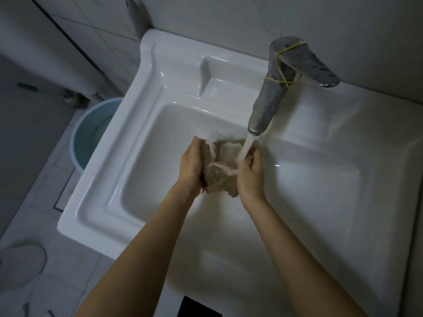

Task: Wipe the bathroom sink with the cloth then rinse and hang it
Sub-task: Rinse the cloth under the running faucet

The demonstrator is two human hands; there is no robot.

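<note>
A wet beige cloth (220,167) hangs bunched over the basin of the white sink (146,124), held between both hands. My left hand (191,165) grips its left side and my right hand (250,175) grips its right side. Water (246,148) runs from the metal tap (266,104) onto the cloth's upper right corner, close to my right fingers. The tap's lever (306,62) has a yellow rubber band wound round it.
A light blue bucket (91,133) stands on the tiled floor left of the sink. A white slipper (21,264) lies at the lower left. The sink has a recessed soap shelf (219,76) at the back and a flat ledge (343,138) to the right.
</note>
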